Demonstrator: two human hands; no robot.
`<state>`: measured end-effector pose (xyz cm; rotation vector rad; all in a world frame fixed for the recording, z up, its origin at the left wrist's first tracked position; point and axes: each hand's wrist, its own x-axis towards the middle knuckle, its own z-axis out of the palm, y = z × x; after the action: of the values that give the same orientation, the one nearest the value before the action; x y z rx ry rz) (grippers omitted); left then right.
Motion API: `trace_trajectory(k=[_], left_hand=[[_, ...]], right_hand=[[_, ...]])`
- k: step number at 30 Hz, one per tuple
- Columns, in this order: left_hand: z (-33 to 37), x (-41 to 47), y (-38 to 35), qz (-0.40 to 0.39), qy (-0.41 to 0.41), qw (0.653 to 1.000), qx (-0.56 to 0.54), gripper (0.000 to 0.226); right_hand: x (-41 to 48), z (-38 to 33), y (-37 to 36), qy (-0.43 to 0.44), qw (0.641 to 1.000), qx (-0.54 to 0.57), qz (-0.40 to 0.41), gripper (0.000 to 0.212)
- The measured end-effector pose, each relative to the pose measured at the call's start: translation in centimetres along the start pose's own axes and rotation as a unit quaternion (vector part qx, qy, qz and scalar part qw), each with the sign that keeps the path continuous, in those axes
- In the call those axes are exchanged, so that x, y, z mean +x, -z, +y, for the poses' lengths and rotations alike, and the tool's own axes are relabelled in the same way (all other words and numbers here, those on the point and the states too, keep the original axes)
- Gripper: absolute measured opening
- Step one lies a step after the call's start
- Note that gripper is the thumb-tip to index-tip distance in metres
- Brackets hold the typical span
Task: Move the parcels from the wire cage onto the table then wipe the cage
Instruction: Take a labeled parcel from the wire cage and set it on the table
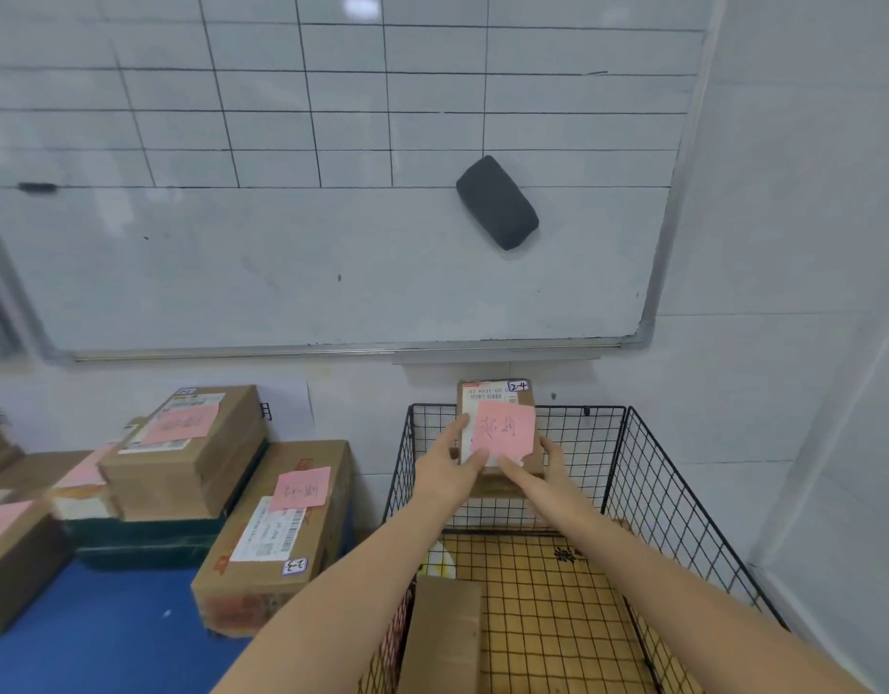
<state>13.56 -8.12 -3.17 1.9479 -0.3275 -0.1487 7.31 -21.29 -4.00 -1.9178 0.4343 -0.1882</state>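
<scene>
Blue table (107, 643) at nine o'clock holds parcels (182, 443); left hand (445, 470) and right hand (550, 463) clasp a pink-noted parcel (500, 425) by its sides, likely to clear the wire cage (682, 518).

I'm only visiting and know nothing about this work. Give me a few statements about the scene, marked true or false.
1. The left hand and right hand hold one small parcel bearing a pink note. True.
2. The wire cage is empty. False: a cardboard parcel lies at its near end.
3. A black eraser sits on the whiteboard. True.
4. The table has a red top with nothing on it. False: the top is blue, and several parcels stand on it.
</scene>
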Motion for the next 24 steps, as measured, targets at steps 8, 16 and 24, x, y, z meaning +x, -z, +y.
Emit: trace_trajectory(k=[8, 16, 24], left_hand=[[2.1, 0.5, 2.2, 0.01, 0.009, 1.0, 0.009, 0.045], [3.1, -1.9, 6.7, 0.046, 0.006, 0.999, 0.019, 0.043], [4.8, -6.2, 12.4, 0.106, 0.006, 0.994, 0.007, 0.041]], right_hand=[[-1.5, -2.2, 1.3, 0.06, 0.987, -0.143, 0.045, 0.109], [-5.3, -4.4, 2.4, 0.05, 0.982, -0.18, 0.032, 0.118], [-9.8, -6.2, 0.9, 0.081, 0.98, -0.181, 0.02, 0.093]])
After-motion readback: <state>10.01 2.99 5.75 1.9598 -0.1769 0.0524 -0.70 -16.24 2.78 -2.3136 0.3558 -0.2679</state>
